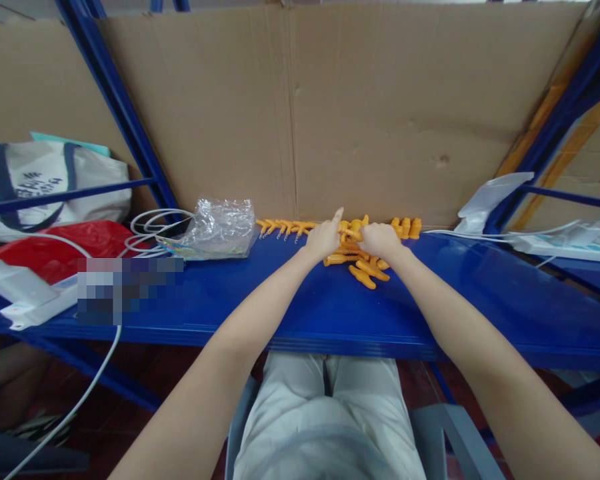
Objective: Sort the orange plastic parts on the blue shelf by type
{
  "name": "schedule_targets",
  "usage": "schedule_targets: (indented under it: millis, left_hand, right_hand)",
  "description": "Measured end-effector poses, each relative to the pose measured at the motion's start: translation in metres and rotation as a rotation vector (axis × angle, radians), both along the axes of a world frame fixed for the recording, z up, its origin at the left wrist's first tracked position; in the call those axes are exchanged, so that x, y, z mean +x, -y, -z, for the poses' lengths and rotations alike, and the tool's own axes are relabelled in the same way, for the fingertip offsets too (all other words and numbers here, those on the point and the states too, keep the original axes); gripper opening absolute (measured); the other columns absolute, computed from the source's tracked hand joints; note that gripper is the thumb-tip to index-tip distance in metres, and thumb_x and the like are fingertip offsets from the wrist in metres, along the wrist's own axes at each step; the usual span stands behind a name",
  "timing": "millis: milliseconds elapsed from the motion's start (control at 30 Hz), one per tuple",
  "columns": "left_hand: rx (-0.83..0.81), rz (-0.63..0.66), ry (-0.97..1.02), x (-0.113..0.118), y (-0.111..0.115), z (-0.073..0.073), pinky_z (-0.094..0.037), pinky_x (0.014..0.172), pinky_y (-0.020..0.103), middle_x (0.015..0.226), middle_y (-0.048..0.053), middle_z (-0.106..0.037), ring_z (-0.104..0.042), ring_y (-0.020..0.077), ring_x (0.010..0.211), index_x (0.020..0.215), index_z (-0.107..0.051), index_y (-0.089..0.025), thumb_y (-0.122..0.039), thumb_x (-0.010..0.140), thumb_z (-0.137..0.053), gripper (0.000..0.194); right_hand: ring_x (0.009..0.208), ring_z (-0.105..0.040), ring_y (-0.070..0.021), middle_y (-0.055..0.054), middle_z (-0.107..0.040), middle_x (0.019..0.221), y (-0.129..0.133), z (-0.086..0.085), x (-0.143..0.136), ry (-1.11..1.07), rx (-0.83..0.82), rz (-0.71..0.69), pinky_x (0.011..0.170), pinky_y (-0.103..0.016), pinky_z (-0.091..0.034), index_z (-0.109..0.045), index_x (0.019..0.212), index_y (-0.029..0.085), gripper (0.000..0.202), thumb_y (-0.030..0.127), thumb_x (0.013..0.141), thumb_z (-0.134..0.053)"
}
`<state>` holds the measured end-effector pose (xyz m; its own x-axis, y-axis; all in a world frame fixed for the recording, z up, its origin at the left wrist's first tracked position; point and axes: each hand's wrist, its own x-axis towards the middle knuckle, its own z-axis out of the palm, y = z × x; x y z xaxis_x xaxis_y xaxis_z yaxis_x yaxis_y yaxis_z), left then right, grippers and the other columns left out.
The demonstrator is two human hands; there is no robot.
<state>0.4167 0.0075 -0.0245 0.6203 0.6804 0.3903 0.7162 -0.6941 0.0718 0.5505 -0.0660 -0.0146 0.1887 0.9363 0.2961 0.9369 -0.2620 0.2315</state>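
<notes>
While the left hand (325,239) and right hand (381,240) sit close together at the orange pieces (351,235), with fingertips too hidden to tell whether either grips one, loose pieces (363,277) lie just nearer the body, presumably for easy reach. Left of the grip, branched pieces (299,228) form a row, and stubby pieces (405,228) stand right of it, perhaps grouped by shape. Farther left are a clear plastic bag (225,230), contents unclear, and a canvas tote (55,177), something teal (83,145) poking out.

Soft light; slight overall blur; stretched edges
</notes>
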Motion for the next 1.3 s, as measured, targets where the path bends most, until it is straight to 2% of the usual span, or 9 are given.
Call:
schedule_targets:
  millis: [133,233,333,467,633,933,1100,1200,1300]
  left_hand:
    - [-0.063,-0.022,0.014,-0.001,-0.007,0.005,-0.052,0.093,0.034,0.122,0.013,-0.071,-0.068,0.0258,0.115,0.159,-0.028,-0.021,-0.023,0.098,-0.046,0.064]
    - [0.021,0.013,0.048,-0.005,-0.011,0.010,-0.052,0.090,0.032,0.126,0.012,-0.068,-0.069,0.0238,0.111,0.161,-0.026,-0.025,-0.020,0.098,-0.042,0.065]
    - [0.134,0.061,0.065,-0.008,-0.015,0.015,-0.052,0.082,0.027,0.129,0.011,-0.063,-0.070,0.0202,0.100,0.162,-0.021,-0.030,-0.019,0.099,-0.041,0.068]
    - [0.236,0.078,0.090,-0.010,-0.019,0.019,-0.050,0.070,0.023,0.123,0.008,-0.060,-0.066,0.0141,0.081,0.164,-0.010,-0.036,-0.017,0.100,-0.037,0.072]
    - [0.271,0.042,0.095,-0.009,-0.018,0.018,-0.050,0.067,0.023,0.115,0.005,-0.057,-0.063,0.0119,0.074,0.163,-0.007,-0.041,-0.013,0.099,-0.034,0.075]
    - [0.251,-0.001,0.014,-0.006,-0.009,0.012,-0.052,0.073,0.026,0.118,0.008,-0.058,-0.068,0.0162,0.084,0.164,-0.003,-0.037,-0.013,0.098,-0.035,0.077]
    - [0.185,-0.016,-0.061,-0.003,0.001,0.007,-0.053,0.081,0.032,0.120,0.013,-0.064,-0.071,0.0233,0.097,0.164,0.002,-0.030,-0.016,0.097,-0.039,0.080]
    - [0.141,-0.024,-0.080,-0.001,0.004,0.005,-0.054,0.087,0.036,0.123,0.016,-0.066,-0.071,0.0267,0.104,0.165,-0.004,-0.027,-0.016,0.096,-0.042,0.079]
    - [0.082,-0.028,-0.088,-0.001,0.002,0.004,-0.054,0.091,0.039,0.123,0.017,-0.069,-0.070,0.0289,0.111,0.164,-0.015,-0.022,-0.018,0.096,-0.042,0.073]
  right_hand:
    - [0.109,-0.071,-0.0346,-0.028,-0.073,0.110,0.001,0.001,-0.007,0.022,-0.013,-0.002,0.088,-0.039,-0.054,-0.071,0.117,0.006,0.036,0.021,0.094,-0.046]
    - [0.107,-0.072,-0.0342,-0.024,-0.075,0.108,0.003,-0.005,-0.008,-0.047,0.012,-0.009,0.087,-0.039,-0.055,-0.073,0.114,0.009,0.036,0.031,0.095,-0.051]
    - [0.087,-0.075,-0.0274,-0.014,-0.078,0.088,0.007,-0.012,-0.004,-0.297,-0.100,-0.103,0.078,-0.035,-0.056,-0.075,0.096,0.014,0.032,0.041,0.094,-0.058]
    - [0.058,-0.065,-0.0155,-0.004,-0.068,0.060,0.011,-0.016,0.001,-0.661,-0.220,-0.229,0.065,-0.028,-0.053,-0.068,0.070,0.016,0.035,0.041,0.093,-0.061]
    - [0.052,-0.057,-0.0134,-0.001,-0.057,0.049,0.008,-0.012,-0.002,-0.572,-0.156,-0.196,0.062,-0.027,-0.049,-0.061,0.059,0.017,0.039,0.033,0.094,-0.057]
    - [0.065,-0.066,-0.0195,-0.007,-0.070,0.066,0.002,-0.011,0.000,-0.350,-0.122,-0.189,0.061,-0.026,-0.047,-0.073,0.089,0.014,0.026,0.030,0.093,-0.053]
    - [0.093,-0.073,-0.0277,-0.017,-0.077,0.099,-0.005,-0.004,0.007,-0.192,-0.141,-0.095,0.074,-0.031,-0.050,-0.073,0.108,0.013,0.037,0.038,0.095,-0.050]
    - [0.106,-0.071,-0.0305,-0.021,-0.075,0.113,-0.004,-0.002,0.008,-0.119,-0.144,-0.061,0.084,-0.035,-0.050,-0.069,0.120,0.011,0.041,0.036,0.096,-0.048]
    - [0.111,-0.070,-0.0322,-0.024,-0.073,0.114,0.000,-0.003,0.005,-0.011,-0.122,-0.063,0.090,-0.038,-0.048,-0.068,0.121,0.008,0.038,0.028,0.096,-0.047]
